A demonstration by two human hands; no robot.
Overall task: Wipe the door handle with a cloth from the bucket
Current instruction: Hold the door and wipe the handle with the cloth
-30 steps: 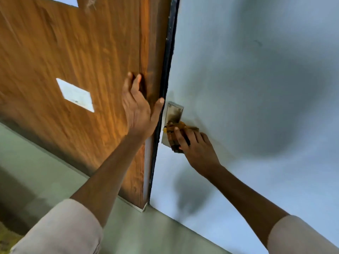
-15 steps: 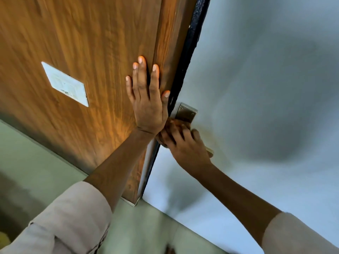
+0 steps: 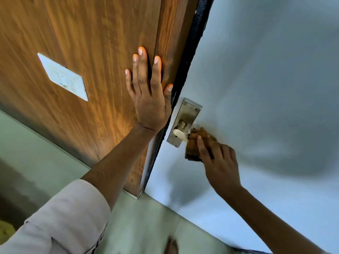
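Note:
A metal door handle [image 3: 180, 133] sticks out from a steel backplate [image 3: 187, 114] on the pale blue door [image 3: 266, 88]. My right hand [image 3: 220, 162] is closed on a brown cloth [image 3: 195, 143], which wraps the outer end of the lever, to the right of the backplate. The lever's base and the plate are uncovered. My left hand [image 3: 148, 92] lies flat with fingers spread on the brown wooden panel [image 3: 82, 43], just left of the door's dark edge [image 3: 190, 57]. No bucket is in view.
A white switch plate [image 3: 63, 77] is set in the wooden panel at the left. Pale green floor [image 3: 36, 162] runs below the panel and door. A bare foot [image 3: 171, 246] shows at the bottom edge.
My right hand with the cloth has slid right along the lever, away from the backplate, uncovering the lever's base. My left hand has stayed flat on the wooden panel while the view shifted.

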